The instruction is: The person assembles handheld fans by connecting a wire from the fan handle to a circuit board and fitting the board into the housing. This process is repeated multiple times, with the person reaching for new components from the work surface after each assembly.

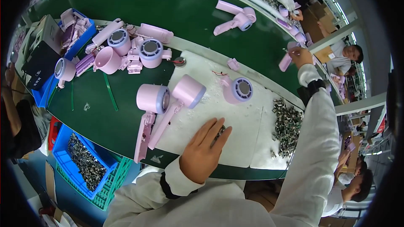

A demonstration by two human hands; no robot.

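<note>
Standing here watching, and the left hand (201,149) is resting palm-down on a matte white mat (235,157), fingers long and loosely together over a small dark metallic part (221,131); can't tell if it's actually gripped. The right hand (301,58) is stretched way out by a smooth pink plastic piece (285,63) across the table (109,126), fingers bent, but whether they've closed on it I honestly can't tell.

Two glossy pink fan bodies (189,91) lie side by side, chunky drum heads on slim straight handles. Near them there's a rounder fan head (241,90) with a lavender slotted ring and a flat grey disc in the middle. Right edge of the mat: a gritty, glinting heap of little metal parts (287,122).
</note>
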